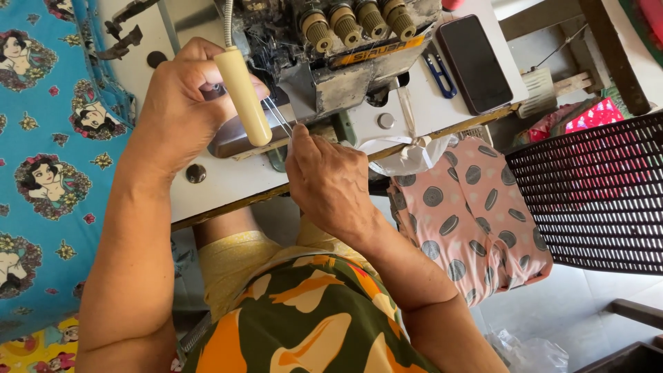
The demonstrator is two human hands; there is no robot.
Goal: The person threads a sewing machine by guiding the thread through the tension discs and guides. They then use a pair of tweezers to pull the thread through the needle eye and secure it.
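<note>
My left hand [181, 103] grips a tool with a cream plastic handle [243, 95], its thin metal prongs pointing toward the worn grey overlock sewing machine [331, 65]. My right hand [330, 181] pinches thin threads [277, 114] at the front edge of the machine, right below the tool's tips. Several thread tension knobs [356, 21] line the machine's top. The needle area is hidden behind my hands.
A white machine table [228, 176] holds a black phone [474, 62] and blue thread snips [439, 72]. Blue printed fabric [48, 159] lies at the left. Pink patterned fabric [469, 214] hangs at the right, beside a dark perforated chair [594, 193].
</note>
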